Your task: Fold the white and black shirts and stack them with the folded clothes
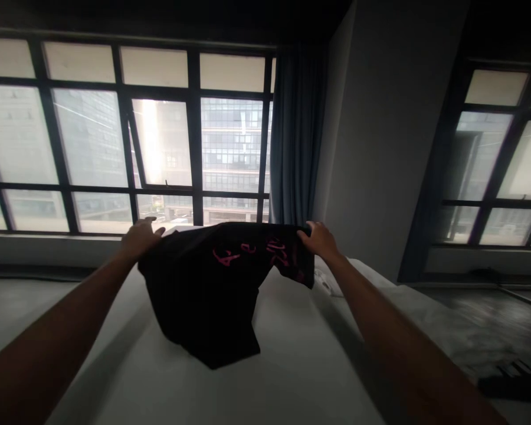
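The black garment with pink lettering (pixel 194 283) is held up in front of the person, over the white tabletop (pixel 301 366). The left hand (pixel 141 237) has its fingers clamped on the upper left corner, the grip partly hidden by the cloth. The right hand (pixel 322 241) has its fingers clamped on the upper right end, thumb on the near face. The top edge runs nearly level between the hands; the cloth below hangs unevenly, longest towards the left, with a short flap beneath the right hand. Whether its lowest corner touches the tabletop, I cannot tell. A white object (pixel 326 282), partly hidden and not identifiable, lies just beside the right wrist. Beyond stand a black-framed window (pixel 196 141), one pane tilted open, and a blue curtain (pixel 295 136).
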Demonstrator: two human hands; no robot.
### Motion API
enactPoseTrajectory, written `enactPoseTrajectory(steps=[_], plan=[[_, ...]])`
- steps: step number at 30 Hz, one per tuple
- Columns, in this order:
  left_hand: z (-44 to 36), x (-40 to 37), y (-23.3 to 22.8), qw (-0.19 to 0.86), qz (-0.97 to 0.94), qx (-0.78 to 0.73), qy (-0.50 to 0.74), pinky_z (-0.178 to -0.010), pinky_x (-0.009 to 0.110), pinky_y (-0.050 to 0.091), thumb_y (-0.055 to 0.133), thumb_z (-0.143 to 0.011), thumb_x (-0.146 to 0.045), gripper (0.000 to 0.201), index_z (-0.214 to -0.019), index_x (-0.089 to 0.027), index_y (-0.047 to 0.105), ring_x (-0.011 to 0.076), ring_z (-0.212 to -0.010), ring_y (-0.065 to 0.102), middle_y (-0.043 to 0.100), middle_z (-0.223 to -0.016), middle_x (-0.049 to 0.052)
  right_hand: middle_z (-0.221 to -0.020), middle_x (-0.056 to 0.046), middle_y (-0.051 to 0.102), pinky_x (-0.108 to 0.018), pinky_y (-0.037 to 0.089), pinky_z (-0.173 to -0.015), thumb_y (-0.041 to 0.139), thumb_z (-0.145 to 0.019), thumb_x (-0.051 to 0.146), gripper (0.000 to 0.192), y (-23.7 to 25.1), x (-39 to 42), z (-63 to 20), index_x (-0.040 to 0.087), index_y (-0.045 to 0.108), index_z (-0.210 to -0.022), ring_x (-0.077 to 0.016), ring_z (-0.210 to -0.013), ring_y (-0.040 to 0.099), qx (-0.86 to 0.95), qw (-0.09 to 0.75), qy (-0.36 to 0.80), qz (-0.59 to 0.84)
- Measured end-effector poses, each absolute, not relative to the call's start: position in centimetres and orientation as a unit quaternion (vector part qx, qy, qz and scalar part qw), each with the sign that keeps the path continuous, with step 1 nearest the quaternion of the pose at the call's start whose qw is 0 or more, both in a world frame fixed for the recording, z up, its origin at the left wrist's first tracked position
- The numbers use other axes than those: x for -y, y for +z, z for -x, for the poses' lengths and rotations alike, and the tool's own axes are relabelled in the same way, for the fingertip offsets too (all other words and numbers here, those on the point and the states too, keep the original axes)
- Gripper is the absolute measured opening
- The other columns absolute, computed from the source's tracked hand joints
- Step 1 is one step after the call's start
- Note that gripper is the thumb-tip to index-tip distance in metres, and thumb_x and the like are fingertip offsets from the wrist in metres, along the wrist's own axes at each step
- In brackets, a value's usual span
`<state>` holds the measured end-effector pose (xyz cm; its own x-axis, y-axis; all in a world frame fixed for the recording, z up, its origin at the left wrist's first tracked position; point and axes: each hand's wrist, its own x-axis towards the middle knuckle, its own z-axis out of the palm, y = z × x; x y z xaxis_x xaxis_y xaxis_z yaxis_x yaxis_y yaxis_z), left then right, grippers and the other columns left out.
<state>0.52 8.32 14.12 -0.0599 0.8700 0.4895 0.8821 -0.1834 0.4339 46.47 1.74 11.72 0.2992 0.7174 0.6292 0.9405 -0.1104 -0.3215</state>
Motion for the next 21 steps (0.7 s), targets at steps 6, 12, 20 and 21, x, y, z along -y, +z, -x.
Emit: enactPoseTrajectory(steps=[6, 12, 20, 21], plan=[[-5.8, -5.7, 5.7, 0.012, 0.805, 0.564, -0.185, -0.095, 0.043, 0.046, 0.042, -0.093, -0.044, 0.038, -0.112, -0.021, 0.065, 0.0294, -0.111, 0.060, 0.065, -0.120, 0.010, -0.135, -0.012, 0.055, -0.035, 0.043, -0.097, 0.060, -0.085, 0.043, 0.053, 3.2, -1.7, -45.0, 0.020, 0.056, -0.133, -0.0275, -0.118, 0.056, 0.676, 0.153, -0.074, 0.717], [-10.3, 0.2, -1.0, -0.075, 0.923, 0.366, -0.096, -0.109, 0.050, 0.033, 0.065, -0.078, -0.053, 0.062, -0.133, -0.026, 0.056, 0.0342, -0.130, 0.046, 0.048, -0.145, 0.010, -0.124, -0.013, 0.060, -0.032, 0.044, -0.086, 0.062, -0.083, 0.040, 0.047, -2.4, 0.1, -45.0, 0.019, 0.061, -0.125, -0.0282, -0.111, 0.059, 0.674, 0.059, -0.023, 0.736], [-8.2, -0.5, -2.7, -0.171, 0.926, 0.304, -0.146, -0.100, 0.036, 0.043, 0.050, -0.087, -0.028, 0.020, -0.092, -0.021, 0.068, 0.0255, -0.115, 0.058, 0.063, -0.127, 0.008, -0.120, -0.013, 0.061, -0.035, 0.042, -0.085, 0.044, -0.095, 0.041, 0.038, -4.4, 1.3, -44.4, 0.017, 0.067, -0.114, -0.0273, -0.110, 0.055, 0.666, 0.095, -0.062, 0.737], [-6.9, -0.7, -2.5, -0.204, 0.922, 0.302, -0.133, -0.096, 0.034, 0.045, 0.053, -0.086, -0.032, 0.019, -0.089, -0.021, 0.068, 0.0252, -0.112, 0.060, 0.065, -0.122, 0.008, -0.120, -0.013, 0.061, -0.035, 0.041, -0.085, 0.044, -0.095, 0.041, 0.038, -4.3, 1.4, -44.4, 0.017, 0.067, -0.114, -0.0273, -0.109, 0.055, 0.666, 0.097, -0.061, 0.737]])
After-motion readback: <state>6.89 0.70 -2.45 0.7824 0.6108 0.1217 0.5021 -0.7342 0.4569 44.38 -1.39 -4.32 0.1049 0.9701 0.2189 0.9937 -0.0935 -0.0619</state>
